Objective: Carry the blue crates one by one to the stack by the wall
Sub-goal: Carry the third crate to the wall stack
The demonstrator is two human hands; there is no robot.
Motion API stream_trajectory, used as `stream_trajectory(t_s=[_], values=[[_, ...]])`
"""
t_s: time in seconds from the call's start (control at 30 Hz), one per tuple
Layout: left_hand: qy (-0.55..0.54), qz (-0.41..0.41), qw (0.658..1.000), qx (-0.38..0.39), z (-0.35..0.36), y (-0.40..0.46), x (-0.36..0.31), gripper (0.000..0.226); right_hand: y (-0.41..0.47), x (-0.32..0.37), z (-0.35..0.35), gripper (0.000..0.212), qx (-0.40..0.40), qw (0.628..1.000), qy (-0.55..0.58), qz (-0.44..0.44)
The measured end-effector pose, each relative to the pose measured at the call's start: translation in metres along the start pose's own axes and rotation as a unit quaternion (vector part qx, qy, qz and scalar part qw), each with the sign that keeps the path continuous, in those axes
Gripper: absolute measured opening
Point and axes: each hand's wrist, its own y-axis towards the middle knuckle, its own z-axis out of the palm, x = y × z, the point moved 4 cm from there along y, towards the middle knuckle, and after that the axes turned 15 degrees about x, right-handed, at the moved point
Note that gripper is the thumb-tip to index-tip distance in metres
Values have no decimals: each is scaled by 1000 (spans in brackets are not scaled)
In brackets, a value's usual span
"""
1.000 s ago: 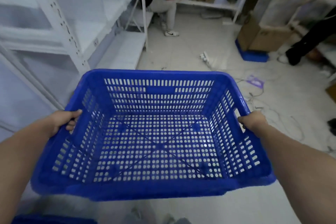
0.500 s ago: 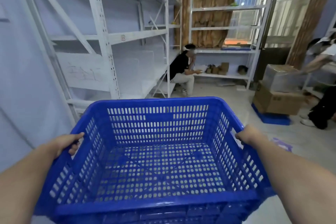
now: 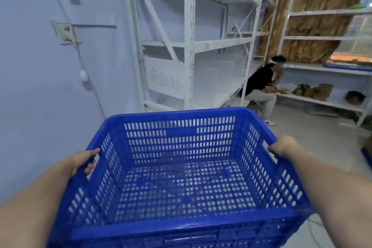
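A blue crate [image 3: 181,177] is held up in front of the body, empty, its perforated floor seen from above. The left hand [image 3: 80,162] is curled over the left rim, thumb lying along the top edge and one finger hooked at the handle slot. The right hand [image 3: 281,148] is clamped on the right rim, fingers wrapped out of sight over the far side. Both grips are closed on the crate.

The carrying step is judged to be in hand: crate lifted, not yet set down. The wall [image 3: 50,86] stands close on the left, white shelving [image 3: 191,46] ahead. The next move is judged to call for the stack to be found, the crate to be squared over it and lowered level.

Hidden or unclear: no stack is seen anywhere in view. The crate's near wall is cut off at the bottom edge. The floor directly beneath is blocked by the crate. Another person [image 3: 261,84] is seated by the far shelves, well apart.
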Motion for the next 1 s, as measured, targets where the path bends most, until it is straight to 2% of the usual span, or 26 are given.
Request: stream_trajectory(t_s=[0.17,0.4,0.57,0.77,1.0], values=[[7,-31,999,-37,-60,-19,23,44,-1,45,59,19,56,998,-21,-30],[33,-55,996,-65,-157,-39,49,49,-7,131,131,18,78,994,-45,-57],[11,-79,995,-51,-230,-54,74,58,-10,203,174,14,81,992,-34,-85],[-18,-152,988,-17,-293,-78,135,61,-15,263,231,20,98,987,-68,-104],[-75,-201,973,-82,-318,-105,220,61,-35,298,298,36,146,973,-91,-152]])
